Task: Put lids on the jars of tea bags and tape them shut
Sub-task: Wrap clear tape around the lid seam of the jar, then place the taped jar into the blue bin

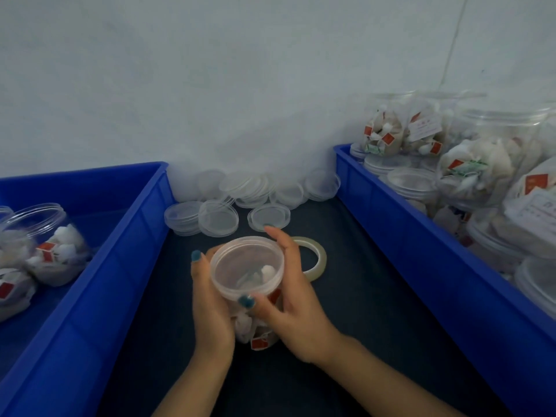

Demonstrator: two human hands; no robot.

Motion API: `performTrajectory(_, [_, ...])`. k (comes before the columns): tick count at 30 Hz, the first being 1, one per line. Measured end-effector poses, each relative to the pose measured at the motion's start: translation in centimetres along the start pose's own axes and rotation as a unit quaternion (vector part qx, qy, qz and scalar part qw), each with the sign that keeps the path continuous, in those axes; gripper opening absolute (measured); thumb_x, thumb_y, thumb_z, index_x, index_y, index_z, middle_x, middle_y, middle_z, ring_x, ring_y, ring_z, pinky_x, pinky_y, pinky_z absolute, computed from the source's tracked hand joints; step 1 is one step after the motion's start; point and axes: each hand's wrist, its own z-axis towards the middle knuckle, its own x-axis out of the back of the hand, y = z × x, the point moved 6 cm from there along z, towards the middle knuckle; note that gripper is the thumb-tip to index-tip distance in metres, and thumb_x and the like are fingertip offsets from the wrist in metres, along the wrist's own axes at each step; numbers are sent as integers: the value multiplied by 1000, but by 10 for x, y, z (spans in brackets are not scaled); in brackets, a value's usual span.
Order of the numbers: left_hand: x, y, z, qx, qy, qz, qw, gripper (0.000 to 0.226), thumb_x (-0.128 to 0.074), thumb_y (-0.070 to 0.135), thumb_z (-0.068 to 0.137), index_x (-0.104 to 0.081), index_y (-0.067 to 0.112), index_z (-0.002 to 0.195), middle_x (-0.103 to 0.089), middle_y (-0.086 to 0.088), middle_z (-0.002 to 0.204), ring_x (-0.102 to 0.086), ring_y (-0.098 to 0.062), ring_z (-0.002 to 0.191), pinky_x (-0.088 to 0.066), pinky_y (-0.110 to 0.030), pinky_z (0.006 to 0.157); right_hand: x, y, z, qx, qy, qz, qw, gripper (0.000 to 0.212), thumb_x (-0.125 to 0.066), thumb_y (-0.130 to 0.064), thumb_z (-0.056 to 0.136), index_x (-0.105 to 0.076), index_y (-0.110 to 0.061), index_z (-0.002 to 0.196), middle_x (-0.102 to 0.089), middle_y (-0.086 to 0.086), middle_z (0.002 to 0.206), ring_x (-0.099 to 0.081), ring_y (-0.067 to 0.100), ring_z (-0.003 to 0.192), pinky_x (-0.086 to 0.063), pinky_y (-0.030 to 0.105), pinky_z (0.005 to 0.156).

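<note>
Jar of tea bags [255, 329] stands at the centre of a dark table [376, 296], held between a person's two bare hands, with a clear plastic lid [246, 266] sitting on its mouth. The left hand [210, 305] grasps the jar's left side, fingers wrapped round the body and a teal-painted nail showing at the lid's edge. The right hand [294, 302] curls round the lid from the right, its thumb pressed on the near rim and its fingers arched over the far rim. White tea bags with red tags show through the lid and the jar wall below it. A roll of clear tape [321, 260] lies flat on the table just beyond the right hand, partly hidden by it. Farther back, loose clear lids [218, 218] are heaped against the pale wall [240, 85]. A blue bin [129, 236] at left holds jars of tea bags, one an open-mouthed jar [45, 236] tilted on its side. A second blue bin [421, 251] at right is piled high with filled jars [481, 164], several showing lids; whether any are taped cannot be made out.
</note>
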Motion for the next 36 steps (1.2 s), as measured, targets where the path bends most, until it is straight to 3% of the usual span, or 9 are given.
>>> performTrajectory(3, [-3,2,-1,-14,-1,-8,1000,54,-30,49,107,-77,35,83,-76,3,87,-72,-7,82,-53,-21,69,7,0,4,-3,-19,-53,998,98,-83,-43,76,-23,-29,152,-51,-21,139,-50,5,133,-43,30,111])
performTrajectory(7, [-1,4,2,-36,-9,40,998,42,-34,33,108,-74,31,94,-75,7,94,-70,-6,88,-53,-24,74,16,-10,14,19,-13,-133,991,97,-75,-63,73,-23,-38,151,-53,-23,137,-53,0,128,-48,32,106])
performTrajectory(12, [5,-18,16,40,-30,96,994,26,-45,13,104,-69,23,107,-69,8,114,-65,-12,108,-51,-29,90,81,-51,55,11,185,-92,978,100,-74,-67,61,-32,-34,146,-51,-24,126,-57,7,120,-54,35,99])
performTrajectory(15, [5,-26,19,79,-52,120,988,26,-47,11,103,-69,23,105,-67,7,114,-64,-11,106,-50,-25,85,138,-88,97,26,306,-199,931,98,-81,-63,65,-35,-26,143,-51,-16,123,-53,8,110,-43,16,82])
performTrajectory(18, [3,-29,19,86,-77,149,982,24,-51,11,100,-70,26,103,-66,7,110,-63,-10,104,-47,-24,81,189,-104,130,-32,375,-264,888,89,-84,-54,72,-36,-23,140,-48,-1,135,-46,12,103,-38,26,81])
performTrajectory(26, [-1,-30,14,95,-110,191,971,20,-54,15,99,-69,29,102,-66,7,108,-59,-7,104,-42,-22,78,252,-94,157,-209,321,-489,784,89,-80,-60,73,-41,-12,136,-56,12,128,-58,32,114,-40,39,79])
performTrajectory(30, [-1,-31,15,95,-114,197,969,20,-54,15,99,-69,29,101,-66,7,107,-59,-9,106,-44,-25,81,254,-98,159,-236,275,-593,719,85,-73,-64,77,-42,-6,130,-58,15,108,-56,32,94,-37,38,69])
performTrajectory(33, [-1,-33,15,96,-113,201,968,20,-54,16,99,-69,30,100,-67,9,106,-60,-7,103,-43,-23,78,256,-102,161,-257,230,-662,665,80,-65,-63,84,-43,-2,132,-52,20,122,-54,34,99,-36,39,74])
performTrajectory(36, [0,-34,16,96,-113,200,968,20,-55,16,99,-70,30,100,-67,9,106,-60,-6,102,-43,-23,77,261,-105,159,-292,186,-706,618,71,-61,-61,88,-47,-5,128,-44,19,112,-46,31,86,-36,40,78])
